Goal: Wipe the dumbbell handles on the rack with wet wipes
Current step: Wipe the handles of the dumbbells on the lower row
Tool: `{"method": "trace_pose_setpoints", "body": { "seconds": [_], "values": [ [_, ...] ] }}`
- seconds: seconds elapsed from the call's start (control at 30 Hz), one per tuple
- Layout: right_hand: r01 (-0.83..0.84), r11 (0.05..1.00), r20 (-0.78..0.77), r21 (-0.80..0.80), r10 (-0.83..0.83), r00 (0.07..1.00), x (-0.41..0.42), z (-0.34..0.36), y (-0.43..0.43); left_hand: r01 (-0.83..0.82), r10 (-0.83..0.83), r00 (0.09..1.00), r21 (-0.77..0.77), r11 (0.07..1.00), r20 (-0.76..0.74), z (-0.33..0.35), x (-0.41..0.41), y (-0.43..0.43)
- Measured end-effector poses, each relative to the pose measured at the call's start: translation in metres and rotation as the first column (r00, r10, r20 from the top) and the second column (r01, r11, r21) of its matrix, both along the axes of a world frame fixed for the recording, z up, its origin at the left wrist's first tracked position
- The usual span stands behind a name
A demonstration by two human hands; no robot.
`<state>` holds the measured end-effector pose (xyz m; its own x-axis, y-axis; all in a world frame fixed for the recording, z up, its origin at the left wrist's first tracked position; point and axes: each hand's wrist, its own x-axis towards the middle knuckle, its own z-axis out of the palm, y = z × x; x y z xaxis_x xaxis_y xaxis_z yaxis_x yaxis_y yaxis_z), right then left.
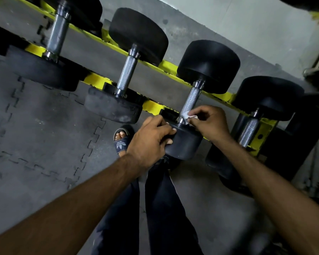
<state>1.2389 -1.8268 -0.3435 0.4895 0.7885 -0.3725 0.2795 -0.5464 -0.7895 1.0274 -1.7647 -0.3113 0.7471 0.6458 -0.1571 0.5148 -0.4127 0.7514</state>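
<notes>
From my feed, right hand [210, 122] pinches a white wet wipe [187, 115] between thumb and fingertips, wipe pressed against the lower end of the knurled handle [190, 100], just above the collar. Left hand [149, 140] grips the near head [184, 144] of the same dumbbell, fingers curled over its rim. Far head [208, 65] sits on the yellow rack [151, 105], third dumbbell from the left in my view. Neighbour handle on the left [127, 74] and neighbour handle on the right [249, 133] are bare, nothing touching them. Below, grey puzzle floor mats [35, 144], a dark sandal [121, 142] with toes showing, and dark trousers [164, 208].
</notes>
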Motion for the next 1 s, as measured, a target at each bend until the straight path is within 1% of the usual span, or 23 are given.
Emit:
{"method": "trace_pose_setpoints", "body": {
  "seconds": [0.03,0.07,0.1,0.17,0.23,0.27,0.3,0.33,0.37,0.4,0.5,0.57,0.63,0.67,0.7,0.73,0.77,0.8,0.83,0.87,0.9,0.93,1.0],
  "values": [
    [-0.158,0.985,0.162,0.068,0.145,0.976,0.002,-0.003,0.005,0.002,-0.002,1.0,0.004,1.0,0.002,0.0,0.0,0.0],
    [-0.281,0.954,0.286,0.103,0.242,0.927,0.005,-0.004,0.011,0.005,-0.006,1.0,0.005,1.0,0.003,-0.001,0.0,0.0],
    [-0.359,0.927,0.373,0.111,0.296,0.879,0.008,-0.004,0.017,0.01,-0.01,1.0,0.005,1.0,0.009,-0.001,0.0,0.0],
    [-0.459,0.883,0.496,0.1,0.356,0.792,0.013,-0.004,0.03,0.017,-0.017,1.0,0.011,1.0,0.023,-0.002,-0.001,0.001],
    [-0.604,0.796,0.561,0.029,0.487,0.669,0.014,-0.002,0.037,0.021,-0.022,0.999,0.008,1.0,0.026,-0.003,-0.003,0.002],
    [-0.694,0.717,0.574,-0.074,0.599,0.558,0.012,0.001,0.039,0.023,-0.023,0.999,0.003,1.0,0.022,-0.003,-0.002,0.003],
    [-0.758,0.613,0.578,-0.223,0.71,0.404,0.011,0.004,0.043,0.024,-0.024,1.0,0.0,1.0,0.018,-0.002,-0.002,0.003],
    [-0.769,0.51,0.553,-0.385,0.795,0.251,0.008,0.009,0.049,0.028,-0.028,1.0,-0.002,1.0,0.013,-0.002,-0.002,0.003],
    [-0.739,0.438,0.507,-0.512,0.849,0.152,0.005,0.015,0.058,0.031,-0.03,0.999,-0.004,1.0,0.011,-0.001,-0.001,0.004],
    [-0.697,0.41,0.472,-0.588,0.874,0.116,0.002,0.021,0.069,0.032,-0.032,0.999,-0.007,0.999,0.012,-0.001,-0.001,0.004],
    [-0.574,0.452,0.474,-0.683,0.872,0.124,-0.007,0.032,0.097,0.02,-0.02,1.0,-0.017,1.0,0.014,-0.001,-0.002,0.004],
    [-0.546,0.477,0.471,-0.689,0.867,0.163,-0.013,0.034,0.098,0.013,-0.012,1.0,-0.029,1.0,0.01,0.0,-0.002,0.003],
    [-0.617,0.465,0.443,-0.635,0.873,0.202,-0.015,0.032,0.083,0.019,-0.018,1.0,-0.033,0.999,0.016,0.0,-0.001,0.003],
    [-0.665,0.481,0.447,-0.571,0.862,0.239,-0.014,0.029,0.071,0.022,-0.022,1.0,-0.032,0.999,0.019,0.0,-0.001,0.004],
    [-0.693,0.54,0.465,-0.478,0.825,0.322,-0.012,0.025,0.06,0.026,-0.025,0.999,-0.029,0.999,0.021,-0.001,-0.001,0.005],
    [-0.668,0.65,0.492,-0.361,0.742,0.456,-0.007,0.021,0.051,0.027,-0.026,0.999,-0.023,0.999,0.02,-0.002,-0.002,0.005],
    [-0.567,0.784,0.501,-0.25,0.606,0.618,-0.003,0.015,0.044,0.026,-0.026,0.999,-0.02,0.999,0.019,-0.003,-0.002,0.005],
    [-0.4,0.905,0.488,-0.146,0.417,0.767,0.0,0.01,0.04,0.024,-0.023,1.0,-0.021,0.999,0.021,-0.004,-0.003,0.004],
    [-0.195,0.979,0.466,-0.049,0.196,0.863,0.001,0.007,0.039,0.021,-0.021,0.999,-0.024,0.999,0.026,-0.004,-0.003,0.004],
    [0.002,1.0,0.43,0.03,-0.015,0.902,-0.001,0.005,0.039,0.023,-0.022,0.999,-0.027,0.999,0.029,-0.004,-0.003,0.003],
    [0.173,0.981,0.382,0.085,-0.193,0.904,-0.005,0.004,0.039,0.026,-0.026,0.999,-0.028,0.999,0.029,-0.005,-0.003,0.004],
    [0.305,0.946,0.32,0.106,-0.323,0.891,-0.01,0.001,0.038,0.031,-0.03,0.999,-0.029,0.999,0.03,-0.005,-0.003,0.004],
    [0.438,0.897,0.207,0.048,-0.438,0.875,-0.019,-0.003,0.031,0.037,-0.036,0.999,-0.032,0.999,0.032,-0.005,-0.002,0.007]
  ]
}}
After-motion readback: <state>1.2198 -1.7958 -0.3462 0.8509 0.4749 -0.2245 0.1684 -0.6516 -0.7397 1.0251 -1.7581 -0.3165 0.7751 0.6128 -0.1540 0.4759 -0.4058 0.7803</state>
